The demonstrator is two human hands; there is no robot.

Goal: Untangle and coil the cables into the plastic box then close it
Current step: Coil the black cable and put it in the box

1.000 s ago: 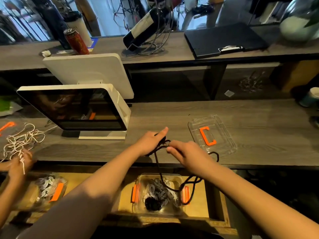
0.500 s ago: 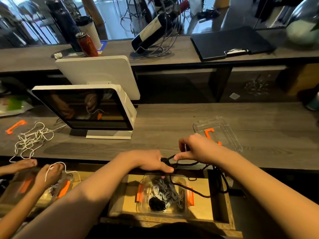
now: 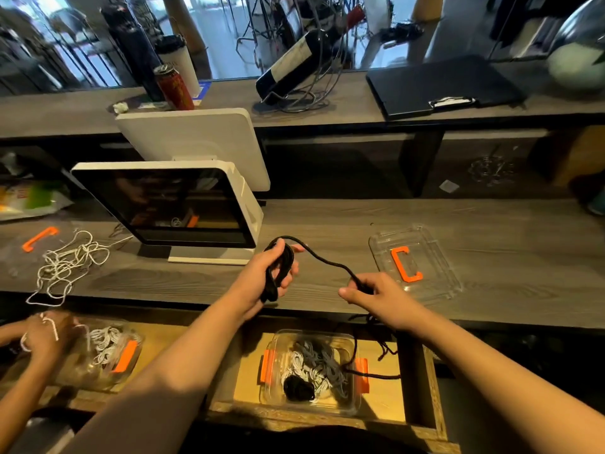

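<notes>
Grey wood-grain counter (image 3: 327, 224) runs side to side under the hands, with a lower wooden shelf (image 3: 386, 401) in front of it. Above the counter a matte black cable (image 3: 327, 262) stretches roughly left to right in a slack wave between the two hands. Its left end is wound into a narrow oval coil whose long axis runs near to far, and the left hand (image 3: 265, 276) grips that coil with curled fingers. The right hand (image 3: 376, 296) pinches the cable's other part; from there the cable drops down over the counter edge toward the plastic box (image 3: 311, 404). That clear, rounded rectangular box with orange side latches sits open on the shelf, holding grey, white and black coils. Its clear lid (image 3: 438, 257), with an orange handle, lies flat on the counter just right of the right hand. Farther left stands a white-framed screen (image 3: 170, 208), and a loose white cord (image 3: 65, 267) lies tangled.
</notes>
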